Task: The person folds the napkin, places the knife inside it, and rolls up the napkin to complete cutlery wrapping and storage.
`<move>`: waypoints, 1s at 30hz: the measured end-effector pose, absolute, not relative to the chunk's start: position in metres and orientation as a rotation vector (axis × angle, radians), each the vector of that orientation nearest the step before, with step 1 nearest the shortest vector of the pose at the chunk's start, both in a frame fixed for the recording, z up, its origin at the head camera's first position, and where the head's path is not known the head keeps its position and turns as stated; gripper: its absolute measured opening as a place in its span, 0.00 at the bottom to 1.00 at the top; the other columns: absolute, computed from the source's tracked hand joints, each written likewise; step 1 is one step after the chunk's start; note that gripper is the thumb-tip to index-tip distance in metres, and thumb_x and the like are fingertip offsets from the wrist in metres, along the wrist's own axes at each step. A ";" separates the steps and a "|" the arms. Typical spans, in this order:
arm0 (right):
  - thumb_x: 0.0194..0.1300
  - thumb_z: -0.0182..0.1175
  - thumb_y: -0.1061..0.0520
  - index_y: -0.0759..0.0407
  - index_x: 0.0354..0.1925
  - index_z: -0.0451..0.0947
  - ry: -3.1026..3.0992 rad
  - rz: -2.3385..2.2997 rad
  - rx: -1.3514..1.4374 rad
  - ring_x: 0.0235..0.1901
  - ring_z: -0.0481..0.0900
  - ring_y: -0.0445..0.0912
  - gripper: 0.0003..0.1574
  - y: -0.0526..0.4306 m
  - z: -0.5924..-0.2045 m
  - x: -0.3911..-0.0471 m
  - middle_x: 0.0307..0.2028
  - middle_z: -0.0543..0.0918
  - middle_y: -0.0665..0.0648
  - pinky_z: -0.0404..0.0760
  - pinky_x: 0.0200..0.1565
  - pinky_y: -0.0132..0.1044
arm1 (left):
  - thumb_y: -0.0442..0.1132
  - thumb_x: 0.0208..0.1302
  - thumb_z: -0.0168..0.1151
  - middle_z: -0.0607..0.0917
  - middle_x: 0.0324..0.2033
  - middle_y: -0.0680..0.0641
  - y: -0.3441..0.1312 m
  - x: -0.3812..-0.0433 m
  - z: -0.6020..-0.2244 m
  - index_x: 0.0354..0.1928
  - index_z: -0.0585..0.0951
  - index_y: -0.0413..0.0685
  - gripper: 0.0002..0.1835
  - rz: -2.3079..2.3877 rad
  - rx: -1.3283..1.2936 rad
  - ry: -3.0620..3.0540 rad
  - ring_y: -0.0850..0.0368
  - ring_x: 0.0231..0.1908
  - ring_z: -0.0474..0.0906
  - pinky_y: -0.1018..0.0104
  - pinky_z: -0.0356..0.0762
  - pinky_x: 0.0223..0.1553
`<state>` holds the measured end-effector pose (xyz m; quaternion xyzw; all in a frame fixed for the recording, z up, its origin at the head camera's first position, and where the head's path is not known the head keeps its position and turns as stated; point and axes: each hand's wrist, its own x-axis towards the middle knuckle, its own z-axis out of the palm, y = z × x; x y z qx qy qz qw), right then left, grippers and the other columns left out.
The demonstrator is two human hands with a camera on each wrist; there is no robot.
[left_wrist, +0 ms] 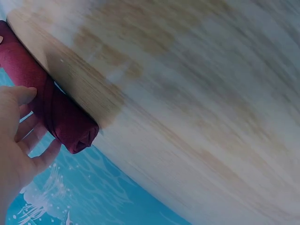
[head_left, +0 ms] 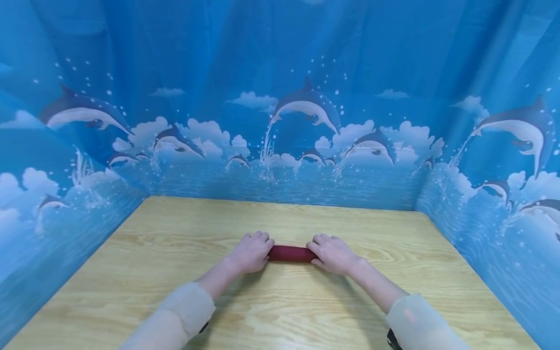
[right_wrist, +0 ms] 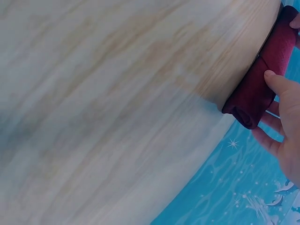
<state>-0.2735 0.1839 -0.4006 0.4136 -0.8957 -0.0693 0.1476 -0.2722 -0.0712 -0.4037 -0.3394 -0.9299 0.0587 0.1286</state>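
A dark red cloth (head_left: pixel 290 253), rolled into a tight cylinder, lies crosswise on the wooden table between the two hands. At its left end the left hand (head_left: pixel 252 252) holds the roll, with the thumb on the near side and the fingers over the far side. The right hand (head_left: pixel 333 253) grips the other end in the same way. In the left wrist view the spiral-folded end of the cloth (left_wrist: pixel 84 136) sticks out past the little finger. The right wrist view shows the opposite end of the rolled cloth (right_wrist: pixel 243 112), its layers visible beyond the fingers.
The light wood-grain table (head_left: pixel 288 311) extends around the hands. Blue curtains (head_left: pixel 280 180) printed with dolphins and clouds stand along its back, left and right edges. Pale sleeves (head_left: pixel 420 321) cover the forearms, and a dark object (head_left: pixel 392 340) shows beneath the right one.
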 end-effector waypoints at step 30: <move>0.65 0.56 0.47 0.62 0.53 0.73 -2.730 0.271 0.785 0.50 0.74 0.57 0.25 0.202 -0.393 -0.266 0.48 0.77 0.61 0.72 0.46 0.56 | 0.53 0.65 0.53 0.76 0.52 0.38 -0.096 -0.276 -0.392 0.58 0.71 0.40 0.28 -0.261 -0.713 -2.813 0.41 0.54 0.71 0.42 0.66 0.51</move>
